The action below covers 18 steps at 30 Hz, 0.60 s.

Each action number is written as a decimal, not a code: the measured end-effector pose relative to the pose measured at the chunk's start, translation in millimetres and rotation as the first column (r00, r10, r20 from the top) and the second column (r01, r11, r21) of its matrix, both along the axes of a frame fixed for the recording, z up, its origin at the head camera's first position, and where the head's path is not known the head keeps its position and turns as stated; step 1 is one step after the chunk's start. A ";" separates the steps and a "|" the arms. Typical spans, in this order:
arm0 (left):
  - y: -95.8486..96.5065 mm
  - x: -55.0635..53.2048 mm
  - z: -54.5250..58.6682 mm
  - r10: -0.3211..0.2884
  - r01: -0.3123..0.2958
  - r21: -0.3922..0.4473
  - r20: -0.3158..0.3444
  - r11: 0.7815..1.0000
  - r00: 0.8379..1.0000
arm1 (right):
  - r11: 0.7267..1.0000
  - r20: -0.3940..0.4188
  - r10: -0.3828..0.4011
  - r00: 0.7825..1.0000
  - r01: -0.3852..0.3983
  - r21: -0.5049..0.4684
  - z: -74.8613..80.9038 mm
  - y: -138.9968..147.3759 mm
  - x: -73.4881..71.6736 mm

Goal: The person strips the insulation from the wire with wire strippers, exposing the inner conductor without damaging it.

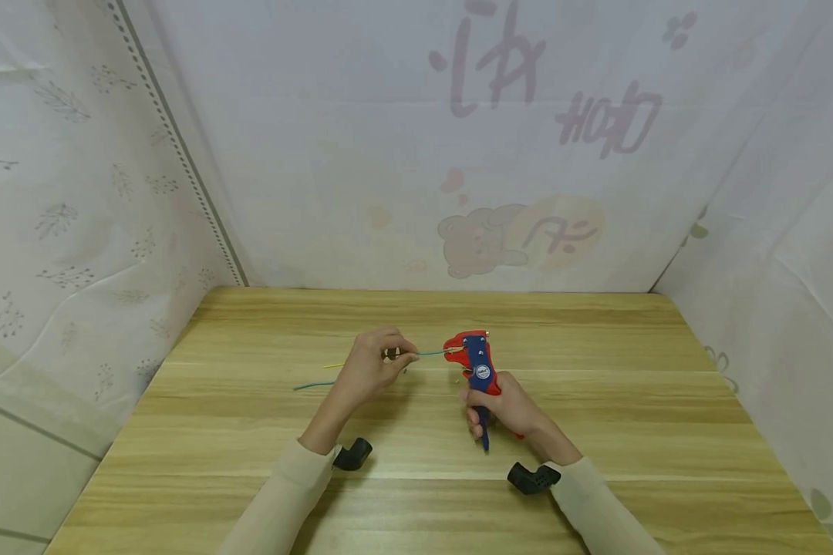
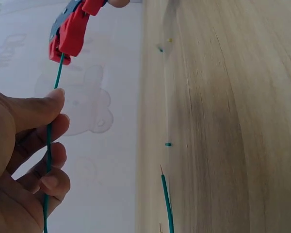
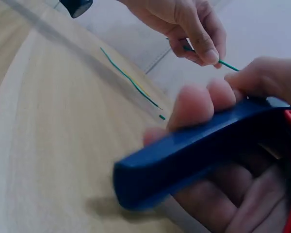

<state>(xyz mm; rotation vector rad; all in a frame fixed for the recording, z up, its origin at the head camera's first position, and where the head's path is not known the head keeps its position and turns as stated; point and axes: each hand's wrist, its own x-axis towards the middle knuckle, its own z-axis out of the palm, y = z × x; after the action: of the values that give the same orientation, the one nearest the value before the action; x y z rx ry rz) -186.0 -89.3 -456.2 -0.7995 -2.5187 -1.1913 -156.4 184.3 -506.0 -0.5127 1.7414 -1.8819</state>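
Between thumb and fingers, my left hand (image 1: 375,364) pinches a thin green wire (image 2: 59,73). The far end of this wire runs into the red jaws of a red and blue wire stripper (image 1: 479,356), so its tip is hidden there. My right hand (image 1: 512,405) grips the stripper by its handles, with the blue handle (image 3: 184,150) large in the right wrist view. Under and left of my left hand, another green wire (image 2: 168,204) lies on the table, its bare copper end showing. A yellow wire (image 1: 334,365) lies beside it.
Small cut bits lie on the wooden table (image 1: 597,416): a green piece (image 2: 168,144), another green piece (image 2: 160,49) and a yellow crumb (image 2: 169,40). A patterned white curtain (image 1: 333,185) stands behind the table's far edge. Black wrist mounts (image 1: 533,478) sit at both cuffs.
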 end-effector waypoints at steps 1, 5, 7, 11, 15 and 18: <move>-0.2 0.1 -0.1 0.006 -0.006 0.000 0.008 1.000 1.000 | 1.000 -0.016 0.023 1.000 -0.023 -0.008 -0.1 0.5 -0.4; -2.0 -0.2 0.5 0.036 -0.035 -0.010 0.052 0.999 0.998 | 0.997 -0.031 0.075 0.997 -0.076 -0.029 0.7 1.3 -1.8; -3.4 -0.9 0.7 0.042 -0.041 -0.011 0.067 0.999 0.997 | 0.996 -0.029 0.077 0.997 -0.078 -0.033 0.4 2.6 -2.7; -7.7 -2.6 0.4 0.048 -0.047 -0.021 0.083 0.999 0.995 | 0.998 -0.038 0.056 0.998 -0.057 -0.025 0.3 6.5 -4.6; -13.5 -4.0 0.8 0.058 -0.056 -0.024 0.115 0.998 0.992 | 0.999 -0.044 0.036 0.998 -0.036 -0.015 1.8 11.3 -6.8; -18.3 -5.1 1.6 0.062 -0.060 -0.020 0.147 0.998 0.987 | 1.000 -0.041 0.020 0.999 -0.021 -0.008 3.3 15.2 -8.4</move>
<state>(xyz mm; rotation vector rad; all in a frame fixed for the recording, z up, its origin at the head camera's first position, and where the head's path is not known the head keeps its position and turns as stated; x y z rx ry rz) -191.1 -107.6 -454.6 -0.6547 -2.6528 -1.2552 -164.9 199.6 -502.7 -0.5744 1.7482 -1.8781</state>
